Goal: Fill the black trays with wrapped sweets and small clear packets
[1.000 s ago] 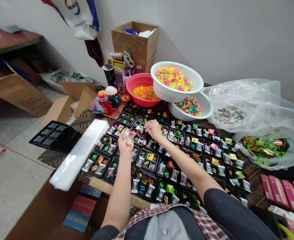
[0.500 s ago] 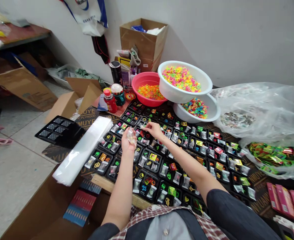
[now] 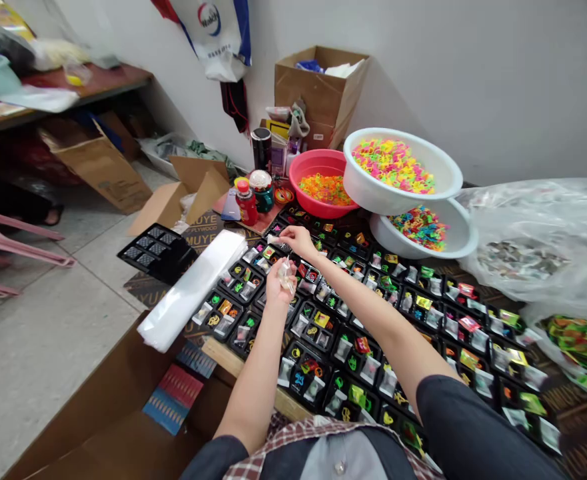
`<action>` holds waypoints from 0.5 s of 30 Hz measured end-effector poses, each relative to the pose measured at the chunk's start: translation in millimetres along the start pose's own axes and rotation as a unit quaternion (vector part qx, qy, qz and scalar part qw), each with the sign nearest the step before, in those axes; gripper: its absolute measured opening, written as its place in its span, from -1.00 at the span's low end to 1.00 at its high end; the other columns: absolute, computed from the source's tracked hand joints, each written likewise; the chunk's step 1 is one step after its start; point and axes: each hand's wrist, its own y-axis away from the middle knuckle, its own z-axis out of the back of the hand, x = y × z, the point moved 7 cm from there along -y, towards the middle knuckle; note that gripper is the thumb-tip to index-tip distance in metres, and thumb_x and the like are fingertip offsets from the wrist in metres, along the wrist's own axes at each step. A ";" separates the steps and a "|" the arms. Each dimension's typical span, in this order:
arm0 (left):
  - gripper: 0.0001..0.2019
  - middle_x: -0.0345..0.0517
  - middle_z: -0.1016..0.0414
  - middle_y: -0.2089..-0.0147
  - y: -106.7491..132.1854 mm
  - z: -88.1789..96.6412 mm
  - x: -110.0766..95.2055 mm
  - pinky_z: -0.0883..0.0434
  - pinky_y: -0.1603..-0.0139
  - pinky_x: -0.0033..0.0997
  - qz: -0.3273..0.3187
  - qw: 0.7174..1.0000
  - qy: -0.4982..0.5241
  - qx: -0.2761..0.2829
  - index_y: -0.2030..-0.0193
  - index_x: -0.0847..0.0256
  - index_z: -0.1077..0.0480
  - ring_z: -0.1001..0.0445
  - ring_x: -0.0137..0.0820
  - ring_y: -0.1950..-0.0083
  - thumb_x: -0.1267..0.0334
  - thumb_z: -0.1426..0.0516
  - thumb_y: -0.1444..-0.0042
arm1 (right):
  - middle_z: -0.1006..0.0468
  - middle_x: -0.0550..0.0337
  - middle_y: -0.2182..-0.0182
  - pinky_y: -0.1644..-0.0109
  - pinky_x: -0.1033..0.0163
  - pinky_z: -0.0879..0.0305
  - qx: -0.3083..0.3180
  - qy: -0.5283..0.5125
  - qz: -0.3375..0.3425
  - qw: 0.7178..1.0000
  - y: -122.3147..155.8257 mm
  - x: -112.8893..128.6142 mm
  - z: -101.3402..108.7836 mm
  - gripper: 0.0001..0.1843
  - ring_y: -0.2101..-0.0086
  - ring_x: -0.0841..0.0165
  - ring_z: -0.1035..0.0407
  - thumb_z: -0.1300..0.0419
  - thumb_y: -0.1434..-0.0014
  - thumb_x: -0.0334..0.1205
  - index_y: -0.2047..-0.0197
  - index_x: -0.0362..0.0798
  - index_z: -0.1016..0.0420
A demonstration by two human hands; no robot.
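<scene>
**Since the black trays (image 3: 318,333) sit edge to edge, I work above them**

My left hand (image 3: 276,287) lies palm up, fingers curled around a small clear bag (image 3: 287,275), likely to keep it off the packed trays. My right hand (image 3: 299,241) reaches across, its fingertips (image 3: 286,233) pinched on something too small to tell. Open room lies only above the trays, with the wooden board edge (image 3: 233,360) below and a clear sleeve stack (image 3: 192,299) to my left.

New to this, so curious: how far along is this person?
Done: many black trays hold small clear bags beside coloured plastic shapes. In hand: the left hand holds a clear bag; the right hand is over the trays. Left: the white basin is heaped with loose shapes.
</scene>
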 end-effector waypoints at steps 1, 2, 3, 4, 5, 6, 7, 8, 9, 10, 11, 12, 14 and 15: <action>-0.86 -0.15 -0.44 0.48 0.2 0.1 -0.4 -0.16 0.71 -0.70 -0.004 1.000 0.002 -0.001 0.37 0.28 -0.39 -0.43 -0.55 0.55 0.38 -0.05 -0.19 | -0.57 0.21 0.48 0.27 0.31 -0.33 0.013 -0.010 0.012 1.000 -7.4 9.1 -7.8 -0.88 0.42 0.40 -0.43 -0.32 0.02 -0.24 0.40 -0.11 -0.51; -0.86 -0.16 -0.43 0.49 0.2 0.2 -1.1 -0.15 0.71 -0.70 -0.009 1.000 0.003 0.000 0.37 0.28 -0.39 -0.43 -0.55 0.55 0.38 -0.05 -0.19 | -0.58 0.20 0.44 0.25 0.31 -0.34 0.021 -0.015 0.025 0.999 -12.2 18.2 -13.1 -0.85 0.39 0.40 -0.45 -0.31 0.00 -0.23 0.34 -0.11 -0.53; -0.86 -0.17 -0.43 0.50 0.0 0.2 -1.6 -0.16 0.71 -0.70 -0.012 1.000 0.002 0.002 0.38 0.28 -0.39 -0.43 -0.55 0.56 0.39 -0.05 -0.19 | -0.59 0.19 0.42 0.23 0.31 -0.34 0.025 -0.013 0.037 0.999 -14.0 26.5 -15.7 -0.82 0.37 0.40 -0.45 -0.30 -0.03 -0.21 0.28 -0.11 -0.54; -0.86 -0.17 -0.43 0.51 -0.5 0.3 -1.9 -0.15 0.71 -0.71 -0.013 1.000 0.001 0.004 0.38 0.28 -0.39 -0.43 -0.55 0.56 0.39 -0.05 -0.19 | -0.59 0.19 0.40 0.22 0.30 -0.34 0.026 -0.002 0.049 0.998 -12.4 33.5 -16.0 -0.78 0.36 0.40 -0.45 -0.29 -0.07 -0.18 0.23 -0.11 -0.55; -0.86 -0.17 -0.44 0.51 -1.3 0.4 -2.1 -0.15 0.72 -0.70 -0.013 1.000 -0.001 0.006 0.38 0.27 -0.39 -0.43 -0.55 0.56 0.39 -0.06 -0.18 | -0.59 0.18 0.38 0.21 0.30 -0.34 0.029 0.017 0.061 0.998 -7.2 39.2 -14.4 -0.75 0.35 0.39 -0.44 -0.27 -0.10 -0.14 0.18 -0.10 -0.55; -0.86 -0.17 -0.44 0.51 -2.2 0.5 -2.3 -0.15 0.72 -0.70 -0.013 1.000 0.000 0.007 0.38 0.27 -0.39 -0.43 -0.55 0.56 0.39 -0.06 -0.18 | -0.59 0.17 0.35 0.21 0.29 -0.34 0.038 0.038 0.072 0.996 1.3 43.3 -12.0 -0.72 0.35 0.39 -0.44 -0.26 -0.13 -0.10 0.15 -0.09 -0.56; -0.87 -0.18 -0.44 0.51 -3.2 0.9 -2.5 -0.15 0.72 -0.69 -0.014 1.000 0.004 0.007 0.38 0.27 -0.39 -0.42 -0.55 0.57 0.40 -0.06 -0.17 | -0.59 0.15 0.33 0.20 0.27 -0.34 0.059 0.061 0.085 0.993 12.8 46.2 -9.6 -0.69 0.34 0.38 -0.43 -0.26 -0.14 -0.07 0.12 -0.08 -0.57; -0.88 -0.20 -0.43 0.52 -4.3 1.5 -2.4 -0.16 0.71 -0.69 -0.015 1.000 0.008 0.004 0.37 0.26 -0.39 -0.41 -0.56 0.58 0.40 -0.07 -0.17 | -0.59 0.14 0.29 0.18 0.25 -0.35 0.088 0.085 0.104 0.987 26.6 48.7 -7.4 -0.67 0.31 0.36 -0.43 -0.27 -0.14 -0.03 0.11 -0.06 -0.58; -0.87 -0.22 -0.42 0.54 -5.3 2.5 -2.3 -0.18 0.70 -0.68 -0.019 1.000 0.014 -0.001 0.37 0.26 -0.39 -0.41 -0.56 0.59 0.40 -0.06 -0.18 | -0.58 0.11 0.25 0.13 0.22 -0.36 0.122 0.107 0.131 0.978 41.9 51.0 -5.3 -0.63 0.26 0.32 -0.43 -0.29 -0.11 0.01 0.09 -0.04 -0.58; -0.87 -0.24 -0.41 0.55 -6.2 3.6 -2.1 -0.22 0.69 -0.68 -0.025 0.999 0.021 -0.008 0.36 0.25 -0.39 -0.40 -0.57 0.60 0.39 -0.06 -0.19 | -0.57 0.09 0.20 0.08 0.18 -0.36 0.155 0.127 0.160 0.967 57.8 53.0 -2.9 -0.58 0.20 0.29 -0.42 -0.32 -0.08 0.05 0.06 -0.01 -0.58; -0.86 -0.25 -0.40 0.56 -7.0 4.5 -1.4 -0.26 0.66 -0.67 -0.031 0.999 0.027 -0.014 0.37 0.25 -0.38 -0.39 -0.57 0.61 0.37 -0.06 -0.21 | -0.55 0.06 0.15 0.02 0.13 -0.35 0.181 0.144 0.188 0.955 72.8 54.6 0.3 -0.54 0.14 0.25 -0.41 -0.34 -0.05 0.08 0.04 0.02 -0.58; -0.86 -0.26 -0.39 0.57 -7.7 5.1 0.1 -0.28 0.65 -0.67 -0.032 0.999 0.030 -0.017 0.38 0.25 -0.37 -0.38 -0.57 0.62 0.36 -0.07 -0.21 | -0.53 0.03 0.10 -0.03 0.09 -0.33 0.195 0.159 0.212 0.944 85.8 56.0 4.3 -0.52 0.08 0.22 -0.39 -0.35 -0.04 0.10 0.01 0.04 -0.57; -0.87 -0.27 -0.38 0.57 -9.0 4.3 5.0 -0.28 0.67 -0.67 -0.023 0.999 0.031 -0.009 0.37 0.26 -0.37 -0.38 -0.58 0.63 0.33 -0.10 -0.20 | -0.47 -0.01 0.01 -0.08 0.03 -0.31 0.186 0.179 0.244 0.935 103.8 58.4 14.3 -0.51 0.01 0.18 -0.35 -0.31 -0.08 0.12 -0.02 0.08 -0.55; -0.89 -0.27 -0.38 0.57 -9.7 3.8 7.7 -0.25 0.69 -0.68 -0.014 0.999 0.030 -0.003 0.36 0.26 -0.37 -0.36 -0.58 0.64 0.33 -0.11 -0.19 | -0.47 -0.02 0.01 -0.07 0.02 -0.32 0.169 0.186 0.255 0.934 109.7 59.7 18.8 -0.55 0.01 0.18 -0.35 -0.28 -0.11 0.12 -0.01 0.08 -0.56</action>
